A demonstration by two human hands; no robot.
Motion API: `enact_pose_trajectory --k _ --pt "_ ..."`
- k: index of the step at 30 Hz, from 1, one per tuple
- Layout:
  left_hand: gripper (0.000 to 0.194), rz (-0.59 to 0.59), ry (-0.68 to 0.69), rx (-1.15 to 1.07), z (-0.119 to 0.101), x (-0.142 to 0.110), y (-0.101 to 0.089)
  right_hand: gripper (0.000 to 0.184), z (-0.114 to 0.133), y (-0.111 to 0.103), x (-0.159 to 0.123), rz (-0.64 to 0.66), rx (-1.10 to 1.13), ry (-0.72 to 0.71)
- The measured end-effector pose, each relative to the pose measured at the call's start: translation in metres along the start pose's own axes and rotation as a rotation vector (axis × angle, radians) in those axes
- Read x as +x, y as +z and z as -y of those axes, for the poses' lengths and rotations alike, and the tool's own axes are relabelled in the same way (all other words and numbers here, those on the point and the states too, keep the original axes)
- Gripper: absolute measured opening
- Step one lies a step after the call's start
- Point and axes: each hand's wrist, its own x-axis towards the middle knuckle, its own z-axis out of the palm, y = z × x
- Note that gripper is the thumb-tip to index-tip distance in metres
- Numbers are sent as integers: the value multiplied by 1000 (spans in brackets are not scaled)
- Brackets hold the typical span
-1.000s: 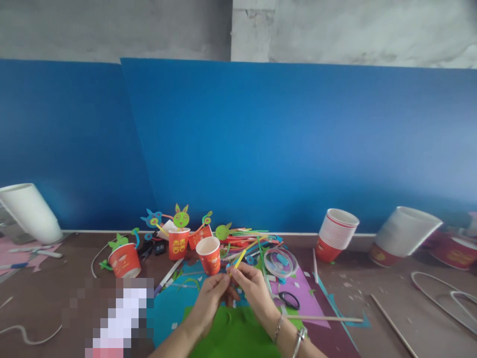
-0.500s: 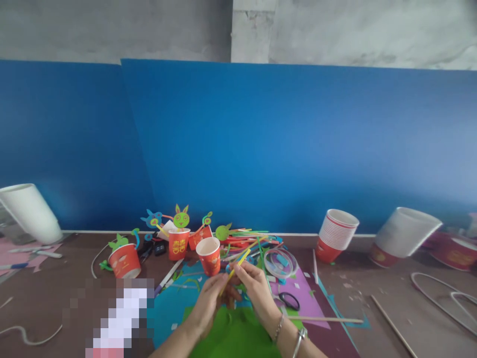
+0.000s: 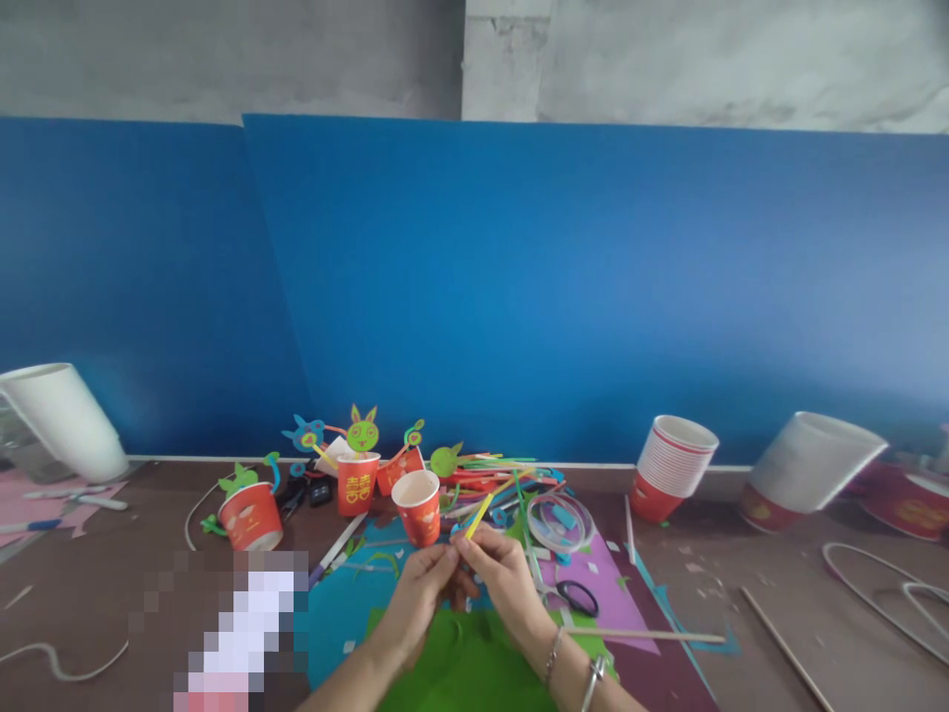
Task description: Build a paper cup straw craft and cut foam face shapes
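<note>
My right hand [image 3: 505, 578] pinches a yellow drinking straw [image 3: 480, 516], which slants up and away to the right. My left hand [image 3: 416, 603] is closed too, its thumb and fingertips meeting my right fingertips at the straw's lower part. That lower end is hidden by the fingers. Just beyond my left hand stands a red and white paper cup [image 3: 416, 506]. Below both hands lies a green sheet [image 3: 467, 667], over a blue sheet [image 3: 326, 623]. Black-handled scissors [image 3: 578, 597] rest to the right of my right hand.
Paper cups with cut-out animal faces, one a red cup [image 3: 359, 485], stand at the left back. Behind my hands lies a pile of coloured straws [image 3: 489, 470]. A roll of clear tape [image 3: 560, 524], a cup stack [image 3: 673, 465] and a wooden stick [image 3: 645, 635] are on the right.
My hands have come closer together around the yellow straw. Less of the straw shows now, its lower part covered by the fingers. The cups and sheets stay where they were.
</note>
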Motion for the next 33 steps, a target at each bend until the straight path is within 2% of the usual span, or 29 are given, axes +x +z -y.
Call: enact_pose_trajectory --k 2,7,14,18,25,33 --pt "44 8 -15 -25 0 0 0 40 1 0 0 5 29 18" --pt "42 16 -45 -70 -1 0 0 37 4 -5 4 -148 36 -11" --pt "39 -27 2 -1 1 2 -2 31 3 -7 6 -77 42 -16" --pt "40 -1 -2 9 2 2 -2 35 5 -3 4 -76 12 -23" --pt "40 45 -7 -16 1 0 -2 37 -2 -1 3 31 90 20" --pt "44 82 -15 -50 0 -1 0 39 3 -3 2 -30 78 -11"
